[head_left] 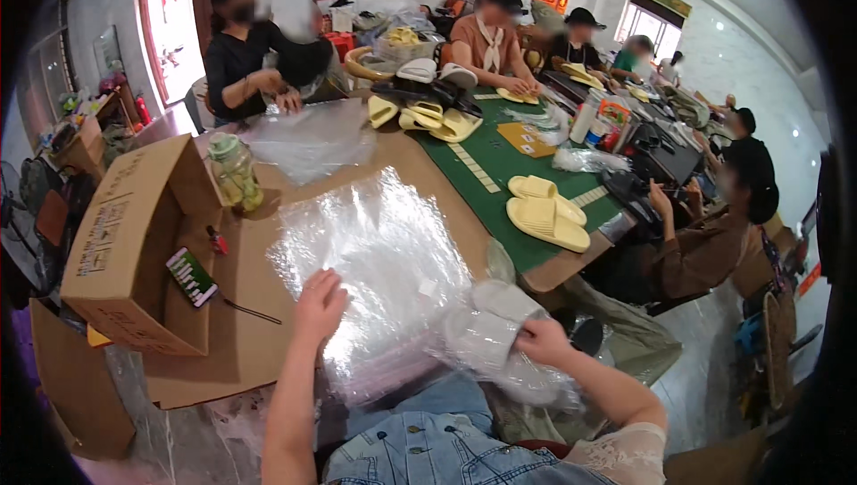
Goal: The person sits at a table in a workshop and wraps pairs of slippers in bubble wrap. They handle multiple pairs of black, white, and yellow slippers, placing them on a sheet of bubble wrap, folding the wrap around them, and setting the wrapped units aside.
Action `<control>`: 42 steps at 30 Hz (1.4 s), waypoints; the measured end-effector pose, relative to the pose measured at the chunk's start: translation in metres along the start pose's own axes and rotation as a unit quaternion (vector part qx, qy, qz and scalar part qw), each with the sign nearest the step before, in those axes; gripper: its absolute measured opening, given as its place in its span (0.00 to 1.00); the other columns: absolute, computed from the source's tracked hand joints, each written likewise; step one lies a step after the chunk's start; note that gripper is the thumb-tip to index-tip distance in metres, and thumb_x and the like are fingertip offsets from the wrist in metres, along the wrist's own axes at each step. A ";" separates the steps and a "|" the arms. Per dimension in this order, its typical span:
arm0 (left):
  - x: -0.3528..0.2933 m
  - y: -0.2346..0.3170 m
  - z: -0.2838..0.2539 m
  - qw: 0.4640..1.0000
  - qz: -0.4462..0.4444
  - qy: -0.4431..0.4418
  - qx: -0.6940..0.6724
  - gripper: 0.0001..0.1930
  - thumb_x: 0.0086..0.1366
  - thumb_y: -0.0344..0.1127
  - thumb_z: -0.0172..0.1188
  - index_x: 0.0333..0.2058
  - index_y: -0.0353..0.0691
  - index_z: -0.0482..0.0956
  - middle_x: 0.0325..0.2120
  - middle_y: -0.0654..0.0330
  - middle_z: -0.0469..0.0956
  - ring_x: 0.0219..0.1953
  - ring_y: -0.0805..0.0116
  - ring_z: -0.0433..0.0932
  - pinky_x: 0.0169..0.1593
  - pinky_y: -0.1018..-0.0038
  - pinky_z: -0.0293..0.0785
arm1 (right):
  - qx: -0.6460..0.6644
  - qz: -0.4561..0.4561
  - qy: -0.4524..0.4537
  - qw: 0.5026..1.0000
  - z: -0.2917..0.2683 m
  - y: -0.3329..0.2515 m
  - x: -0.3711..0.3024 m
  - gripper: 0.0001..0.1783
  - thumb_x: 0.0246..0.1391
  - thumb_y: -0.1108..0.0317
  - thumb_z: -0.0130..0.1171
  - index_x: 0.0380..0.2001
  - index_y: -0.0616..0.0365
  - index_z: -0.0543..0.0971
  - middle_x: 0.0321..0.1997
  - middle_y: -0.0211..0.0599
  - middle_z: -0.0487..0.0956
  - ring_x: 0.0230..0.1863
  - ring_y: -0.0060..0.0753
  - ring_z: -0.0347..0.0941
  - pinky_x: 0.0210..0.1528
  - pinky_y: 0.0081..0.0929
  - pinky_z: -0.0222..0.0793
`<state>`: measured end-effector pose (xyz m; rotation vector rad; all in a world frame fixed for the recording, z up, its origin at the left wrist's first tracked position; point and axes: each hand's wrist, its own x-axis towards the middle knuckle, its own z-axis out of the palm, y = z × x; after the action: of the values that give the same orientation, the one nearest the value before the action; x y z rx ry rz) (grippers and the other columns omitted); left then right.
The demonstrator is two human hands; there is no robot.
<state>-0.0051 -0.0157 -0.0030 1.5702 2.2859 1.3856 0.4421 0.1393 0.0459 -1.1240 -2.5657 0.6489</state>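
A stack of clear plastic bags (pixel 375 239) lies on the brown table in front of me, its shiny sheets spread flat. My left hand (pixel 320 305) rests on the stack's left side, fingers stretched out and holding nothing. To the right, my right hand (pixel 543 342) is closed on a pair of pale grey slippers (pixel 482 329) in clear plastic wrapping. The slippers are held over the table's near edge, beside the stack. My fingertips are partly hidden behind them.
At left stands an open cardboard box (pixel 134 244) with a phone (pixel 191 277) in it. Behind are a glass jar (pixel 234 172) and more plastic sheets (pixel 312 141). Yellow slippers (pixel 546 214) sit on the green mat (pixel 464 159). Several people work around the tables.
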 end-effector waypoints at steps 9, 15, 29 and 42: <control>0.006 -0.005 0.002 0.999 0.038 -0.020 0.009 0.20 0.61 0.37 0.65 0.50 0.35 0.82 0.57 0.48 0.78 0.63 0.44 0.71 0.66 0.58 0.66 | -0.116 0.227 -0.085 0.963 -0.119 0.168 -0.075 0.16 0.49 0.55 0.67 0.29 0.59 0.85 0.25 0.47 0.82 0.27 0.44 0.80 0.33 0.40 0.74; 0.005 0.002 -0.002 1.000 0.011 -0.023 -0.001 0.20 0.61 0.38 0.66 0.51 0.37 0.82 0.57 0.49 0.78 0.64 0.46 0.70 0.67 0.59 0.66 | -0.132 0.131 0.249 0.950 -0.111 0.178 0.063 0.11 0.54 0.60 0.62 0.33 0.56 0.85 0.34 0.44 0.83 0.40 0.51 0.79 0.44 0.45 0.75; 0.002 0.000 -0.003 0.999 0.001 -0.036 0.031 0.20 0.62 0.42 0.66 0.51 0.41 0.83 0.59 0.54 0.78 0.65 0.49 0.70 0.67 0.59 0.66 | -0.162 0.191 0.202 0.947 -0.049 0.183 0.265 0.18 0.58 0.60 0.57 0.45 0.59 0.82 0.44 0.52 0.81 0.48 0.60 0.77 0.51 0.53 0.73; 0.000 0.044 -0.019 0.975 0.126 -0.170 0.065 0.31 0.62 0.53 0.66 0.59 0.41 0.77 0.66 0.48 0.69 0.71 0.47 0.61 0.72 0.59 0.59 | -0.025 0.135 0.275 0.952 -0.023 0.105 0.118 0.13 0.53 0.67 0.63 0.27 0.65 0.71 0.27 0.53 0.75 0.31 0.56 0.74 0.35 0.46 0.68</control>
<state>0.0177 -0.0243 0.0385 2.0150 2.0656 0.9239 0.4390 0.2971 0.0204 -1.4459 -1.9839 0.2660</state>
